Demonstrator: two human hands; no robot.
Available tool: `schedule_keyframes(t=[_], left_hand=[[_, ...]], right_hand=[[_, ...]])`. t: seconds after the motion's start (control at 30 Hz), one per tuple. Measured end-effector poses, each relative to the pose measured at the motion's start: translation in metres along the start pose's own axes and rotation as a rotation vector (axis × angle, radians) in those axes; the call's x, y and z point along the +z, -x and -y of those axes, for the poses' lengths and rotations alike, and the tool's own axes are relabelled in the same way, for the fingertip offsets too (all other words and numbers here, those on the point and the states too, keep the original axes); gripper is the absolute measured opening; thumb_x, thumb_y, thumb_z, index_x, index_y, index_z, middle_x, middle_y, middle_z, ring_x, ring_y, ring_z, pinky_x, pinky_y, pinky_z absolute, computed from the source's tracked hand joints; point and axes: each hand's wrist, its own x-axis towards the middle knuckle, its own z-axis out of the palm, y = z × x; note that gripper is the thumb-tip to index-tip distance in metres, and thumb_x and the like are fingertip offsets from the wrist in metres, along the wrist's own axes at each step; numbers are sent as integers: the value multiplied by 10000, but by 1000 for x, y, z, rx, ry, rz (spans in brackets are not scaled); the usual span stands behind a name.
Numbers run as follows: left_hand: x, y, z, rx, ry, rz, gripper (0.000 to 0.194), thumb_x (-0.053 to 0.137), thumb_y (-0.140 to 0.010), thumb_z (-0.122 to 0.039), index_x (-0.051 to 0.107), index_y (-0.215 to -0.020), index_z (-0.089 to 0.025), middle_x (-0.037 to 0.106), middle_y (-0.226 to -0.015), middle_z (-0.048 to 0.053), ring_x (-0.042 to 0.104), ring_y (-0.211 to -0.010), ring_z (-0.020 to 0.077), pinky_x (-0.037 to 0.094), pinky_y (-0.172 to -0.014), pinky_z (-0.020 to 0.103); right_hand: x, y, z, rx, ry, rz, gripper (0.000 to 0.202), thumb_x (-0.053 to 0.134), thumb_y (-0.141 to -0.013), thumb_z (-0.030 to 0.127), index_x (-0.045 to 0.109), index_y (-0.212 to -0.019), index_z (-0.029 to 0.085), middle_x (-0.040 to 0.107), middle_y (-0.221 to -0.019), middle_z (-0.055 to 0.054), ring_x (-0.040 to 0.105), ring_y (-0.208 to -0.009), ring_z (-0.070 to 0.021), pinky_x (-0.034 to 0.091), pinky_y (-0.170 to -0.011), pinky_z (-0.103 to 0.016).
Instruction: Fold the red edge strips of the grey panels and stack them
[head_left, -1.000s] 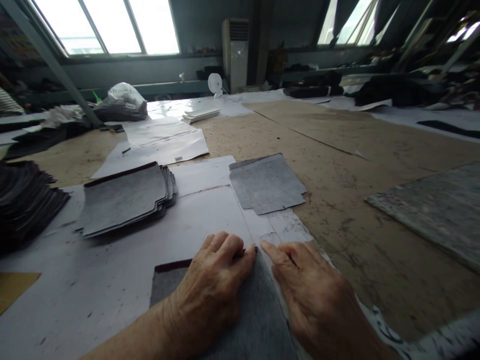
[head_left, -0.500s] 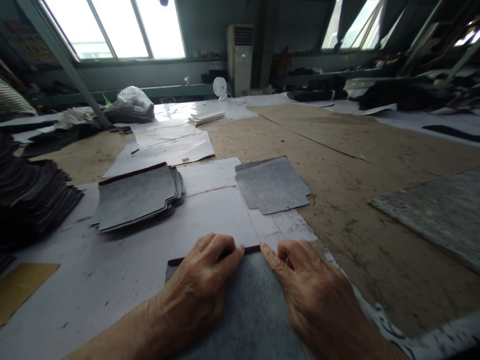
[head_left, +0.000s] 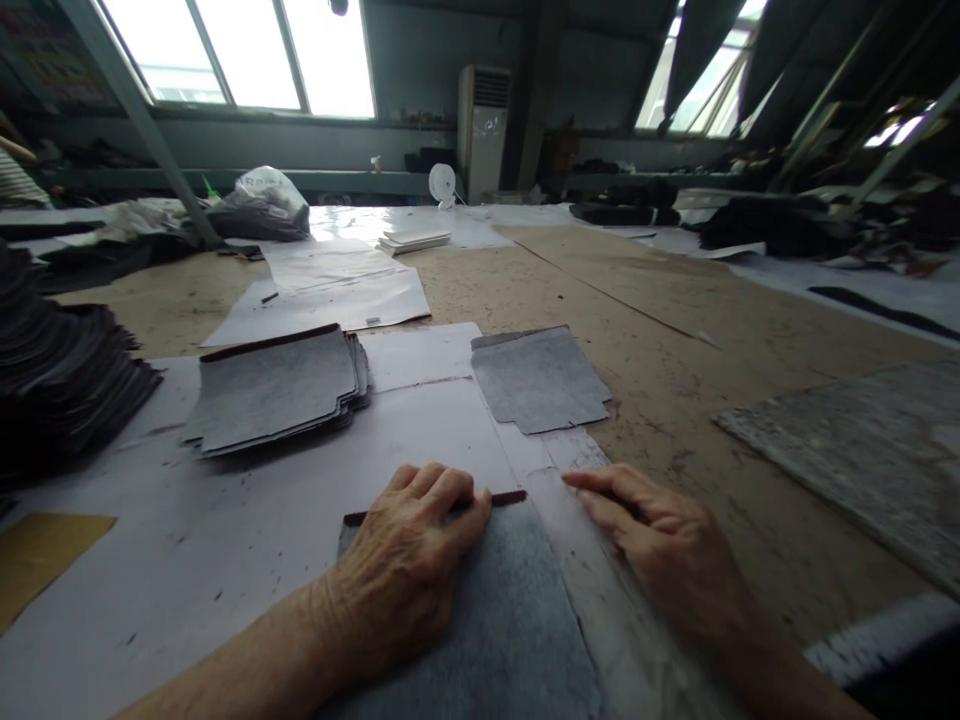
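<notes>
A grey fabric piece (head_left: 510, 610) with a dark maroon folded strip (head_left: 508, 499) along its far edge lies at the near middle. My left hand (head_left: 412, 560) rests on it, fingers curled together and thumb pressing the strip. To the right of the piece, my right hand (head_left: 660, 550) is off the fabric, above the white paper; its thumb and index finger are pinched together, and anything between the tips is too small to make out. Beyond the hands lies a single grey piece (head_left: 541, 380). A pile of similar pieces (head_left: 277, 390) is at the left.
A tall dark stack (head_left: 67, 370) stands at the far left, with a tan card (head_left: 49, 560) in front. A stone-like slab (head_left: 862, 450) lies on the right. White sheets (head_left: 337, 290), a plastic bag (head_left: 262, 205) and a small white fan (head_left: 442, 183) are farther back.
My right hand has come off the maroon strip and moved right, its thumb and index finger now pinched. My left hand stays on the fabric. The view has shifted slightly.
</notes>
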Motion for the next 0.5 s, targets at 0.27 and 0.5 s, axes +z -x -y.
schedule_keyframes(t=[0.27, 0.5], left_hand=[[3, 3, 1, -26, 16, -27, 467, 426, -734, -83, 415, -1199, -124, 528, -992, 101, 452, -845, 216, 420, -755, 408], [-2, 2, 4, -161, 124, -98, 335, 447, -800, -174, 468, -1129, -115, 553, -957, 104, 487, -882, 224, 422, -777, 406]], right_hand=[[15, -19, 29, -155, 147, 224, 158, 498, -770, 166, 640, -834, 195, 620, -867, -42, 556, -862, -173, 437, -781, -314], [8, -29, 38, -91, 113, 331, 106, 537, -637, 78, 528, -622, 182, 540, -627, 37, 503, -586, -96, 399, -535, -206]])
